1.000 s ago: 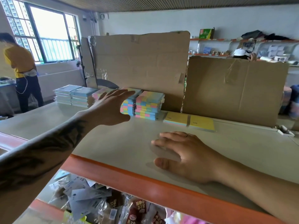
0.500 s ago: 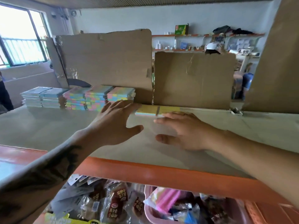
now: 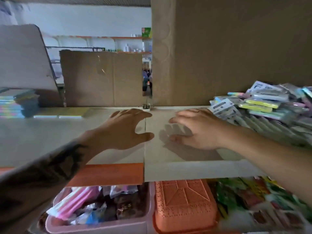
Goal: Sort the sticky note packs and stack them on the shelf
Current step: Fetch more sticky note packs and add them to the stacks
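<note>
A loose heap of wrapped sticky note packs [image 3: 263, 105] lies on the pale shelf [image 3: 50, 137] at the right. Sorted stacks of pastel packs [image 3: 15, 103] stand at the far left, blurred, with flat yellow packs [image 3: 67, 114] beside them. My left hand [image 3: 123, 130] hovers over the shelf's middle with spread fingers and holds nothing. My right hand [image 3: 194, 129] is spread just above the shelf, its back next to the heap's left edge, and holds nothing.
Cardboard sheets [image 3: 103, 78] stand along the back of the shelf, a tall one [image 3: 228, 48] behind the heap. Below the orange shelf edge [image 3: 109, 174] sit a pink bin of goods [image 3: 94, 227] and an orange basket [image 3: 184, 205].
My view has swung right, bringing the loose heap into sight. Both hands moved right along the shelf; the sorted stacks now lie at the far left.
</note>
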Available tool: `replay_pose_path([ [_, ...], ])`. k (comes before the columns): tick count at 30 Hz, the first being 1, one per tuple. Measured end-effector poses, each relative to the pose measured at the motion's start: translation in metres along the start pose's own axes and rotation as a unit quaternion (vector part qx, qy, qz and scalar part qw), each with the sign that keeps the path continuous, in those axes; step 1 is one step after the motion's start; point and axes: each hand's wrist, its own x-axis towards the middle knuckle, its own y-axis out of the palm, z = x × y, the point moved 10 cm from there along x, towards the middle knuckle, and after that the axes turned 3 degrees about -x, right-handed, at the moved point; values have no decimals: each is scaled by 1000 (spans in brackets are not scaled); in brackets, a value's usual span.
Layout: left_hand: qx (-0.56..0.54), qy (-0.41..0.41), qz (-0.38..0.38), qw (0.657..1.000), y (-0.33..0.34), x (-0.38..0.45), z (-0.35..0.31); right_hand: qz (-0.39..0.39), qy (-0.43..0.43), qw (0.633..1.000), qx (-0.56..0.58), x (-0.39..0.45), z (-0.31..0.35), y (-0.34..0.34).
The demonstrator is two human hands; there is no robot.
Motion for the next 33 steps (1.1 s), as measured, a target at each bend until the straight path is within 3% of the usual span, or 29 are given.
replay_pose_path([
  [5, -23, 21, 5, 1000, 21, 54, -87, -50, 39, 998, -10, -38, -99, -4],
  [9, -32, 11, 25, 999, 33, 91, -116, -91, 59, 994, -2, -42, -142, -20],
  [13, -64, 19, 38, 997, 33, 126, -139, -108, 42, 993, 39, -30, -145, -32],
  [16, -84, 22, 47, 995, 35, 143, -151, -104, 10, 992, -72, -16, -139, -37],
  [20, -133, 1, 104, 986, 52, 155, -148, -3, 41, 988, -148, -4, -147, -23],
  [23, -149, -16, 135, 979, 61, 162, -143, 38, 57, 987, -146, 0, -150, -18],
  [33, -197, -54, 109, 973, 61, 164, -118, -11, 56, 998, -24, 11, -154, -27],
])
